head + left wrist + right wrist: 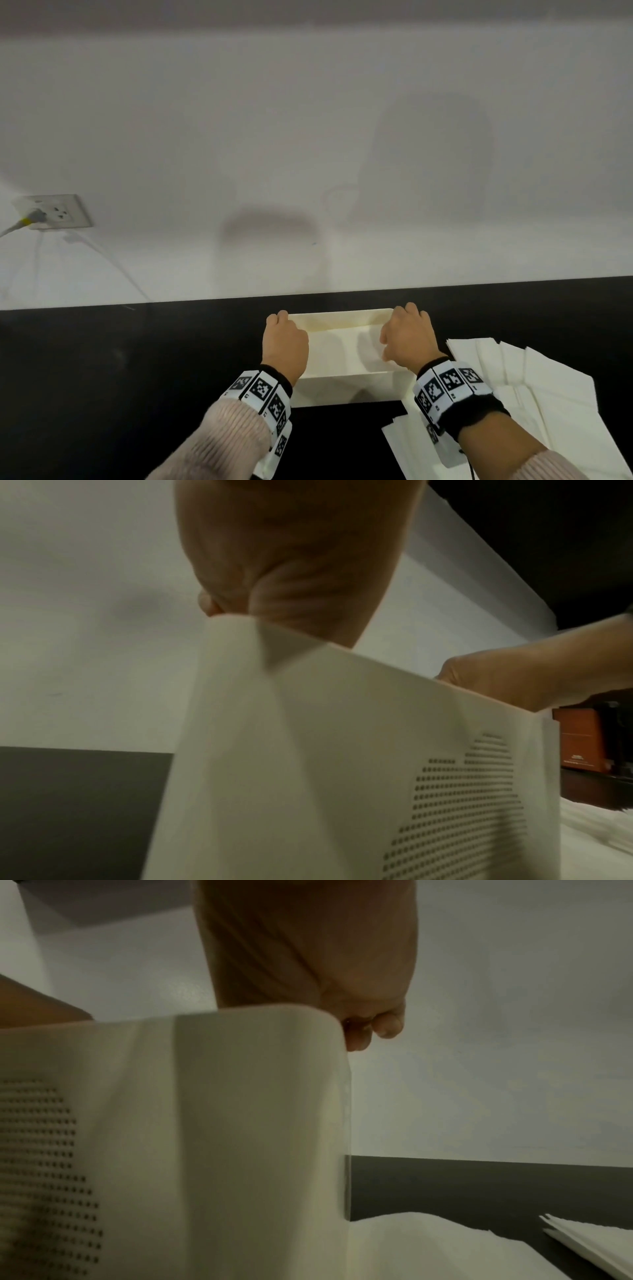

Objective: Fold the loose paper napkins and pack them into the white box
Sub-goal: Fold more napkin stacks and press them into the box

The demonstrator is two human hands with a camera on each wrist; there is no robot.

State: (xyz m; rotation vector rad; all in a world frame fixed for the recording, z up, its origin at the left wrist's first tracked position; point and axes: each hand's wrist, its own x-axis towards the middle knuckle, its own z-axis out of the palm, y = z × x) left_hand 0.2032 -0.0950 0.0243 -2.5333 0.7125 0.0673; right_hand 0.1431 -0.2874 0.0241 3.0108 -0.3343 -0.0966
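Observation:
The white box (342,380) stands open on the black table, close to the wall. My left hand (284,337) grips its left end wall, fingers curled over the rim. My right hand (407,334) grips the right end wall the same way. In the left wrist view the box (342,764) fills the frame, a dotted pattern on its near side, with the left hand (284,569) pinching its top corner. The right wrist view has the box (222,1123) with the right hand's fingertips (387,1027) over its edge. Loose white napkins (548,387) lie spread to the right of the box.
A white wall (308,154) rises just behind the table (102,377). A wall socket (54,210) with a plugged cable sits at the far left. In the left wrist view an orange box (578,739) shows behind the right hand.

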